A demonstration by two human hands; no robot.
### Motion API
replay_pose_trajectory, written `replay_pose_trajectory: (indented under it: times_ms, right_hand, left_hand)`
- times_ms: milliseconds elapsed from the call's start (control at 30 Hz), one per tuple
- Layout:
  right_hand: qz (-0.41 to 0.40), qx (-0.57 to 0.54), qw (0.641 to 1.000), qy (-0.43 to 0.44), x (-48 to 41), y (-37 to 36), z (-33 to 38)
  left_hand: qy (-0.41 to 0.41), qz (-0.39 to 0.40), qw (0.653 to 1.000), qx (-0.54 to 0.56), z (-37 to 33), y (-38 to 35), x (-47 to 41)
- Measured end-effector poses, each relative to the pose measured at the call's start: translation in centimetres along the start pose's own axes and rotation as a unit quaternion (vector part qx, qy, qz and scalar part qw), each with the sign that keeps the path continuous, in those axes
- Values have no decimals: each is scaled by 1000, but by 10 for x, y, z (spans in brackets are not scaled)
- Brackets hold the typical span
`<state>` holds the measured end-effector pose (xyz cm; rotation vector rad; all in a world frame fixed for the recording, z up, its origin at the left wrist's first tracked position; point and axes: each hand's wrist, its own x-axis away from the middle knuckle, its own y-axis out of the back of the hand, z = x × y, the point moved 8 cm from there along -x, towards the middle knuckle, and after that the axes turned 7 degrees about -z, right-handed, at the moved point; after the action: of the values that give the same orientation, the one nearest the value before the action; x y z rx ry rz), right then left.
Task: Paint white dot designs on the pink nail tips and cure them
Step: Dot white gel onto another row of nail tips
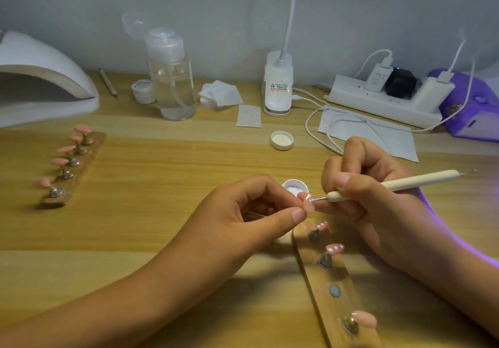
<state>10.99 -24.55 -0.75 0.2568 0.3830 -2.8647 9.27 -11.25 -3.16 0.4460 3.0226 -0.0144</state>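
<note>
The pink nail tip [308, 204] is up off the desk at the middle of the scene, pinched between the thumb and forefinger of the left hand [243, 212]. The right hand [372, 185] grips a white dotting tool [391, 184] like a pen, fingers curled round its shaft, and the fine metal point touches the tip's face, where a little white shows. Just behind the fingers sits a small open pot of white paint [294, 188].

Below the hands a wooden holder strip [332, 307] runs toward me. Two of its tips, the far tip [322, 225] and the next tip [334, 248], carry white dots; then comes a bare round mount [334, 291] and a plain pink tip [364, 318].

Well off to the left lies a second holder [73, 169] with five plain pink tips in a row. Behind it stands the white curing lamp [40, 77]. Along the back of the wooden desk [162, 158] are a clear pump bottle [172, 77], a stack of wipes [221, 94], a loose lid [282, 140] and a power strip [383, 99]
</note>
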Motion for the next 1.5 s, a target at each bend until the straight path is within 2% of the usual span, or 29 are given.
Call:
replay_pose_trajectory:
  times_ms: [633,767,933,1067,1267,1500]
  right_hand:
    - [-5,-19,1000,0,-3,7,2]
    - [-54,-11,998,25,-9,22,4]
    - [-95,87,990,61,-11,35,7]
    - [-120,193,968,104,-6,30,14]
    - [-43,298,944,135,-2,10,9]
    - [-16,343,928,142,-2,3,7]
  left_hand:
    - [-1,-4,1000,0,0,1,0]
    - [0,-9,1000,16,-2,2,0]
    - [9,-46,997,69,-3,9,-2]
    - [20,-70,993,91,-2,14,-3]
    - [24,-75,993,86,1,16,-4]
    - [22,-71,993,91,-1,15,-4]
